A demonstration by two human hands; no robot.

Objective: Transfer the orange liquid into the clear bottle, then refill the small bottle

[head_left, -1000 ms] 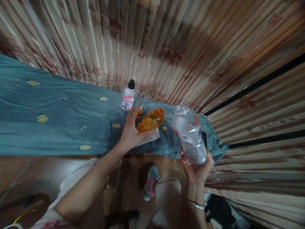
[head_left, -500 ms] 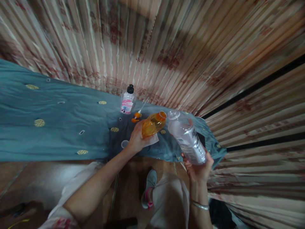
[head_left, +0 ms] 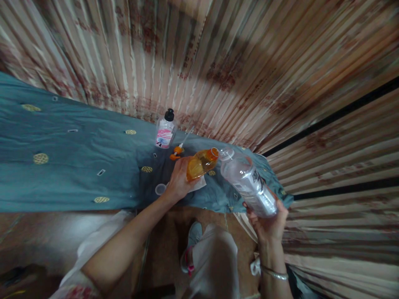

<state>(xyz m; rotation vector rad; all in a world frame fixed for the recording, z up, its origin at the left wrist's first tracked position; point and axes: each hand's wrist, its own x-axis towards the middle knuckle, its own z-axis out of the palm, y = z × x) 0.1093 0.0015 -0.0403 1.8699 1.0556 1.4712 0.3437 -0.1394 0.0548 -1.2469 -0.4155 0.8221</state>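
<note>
An amber see-through bottle [head_left: 201, 164] is gripped in my left hand [head_left: 180, 179], tilted so its uncapped orange neck points up and right. My right hand [head_left: 269, 222] holds a clear plastic bottle [head_left: 249, 182] with a label near its base, its open mouth leaning up and left. The two mouths meet or nearly meet; contact cannot be made out. Behind my left hand, an orange pump top [head_left: 176, 153] with a thin tube lies on the cloth. A clear bottle with a black cap and pink label [head_left: 165, 133] stands farther back.
A teal patterned cloth [head_left: 75, 162] covers the long surface. A small round translucent cap [head_left: 161, 189] and a white sheet [head_left: 199, 184] lie by my left hand. Pleated curtains [head_left: 174, 54] hang behind and to the right, with dark bars [head_left: 330, 116] across them.
The clear bottle in my right hand has tilted further left and its base has shifted right. Its mouth is now closer to the amber bottle's mouth. The view has shifted slightly.
</note>
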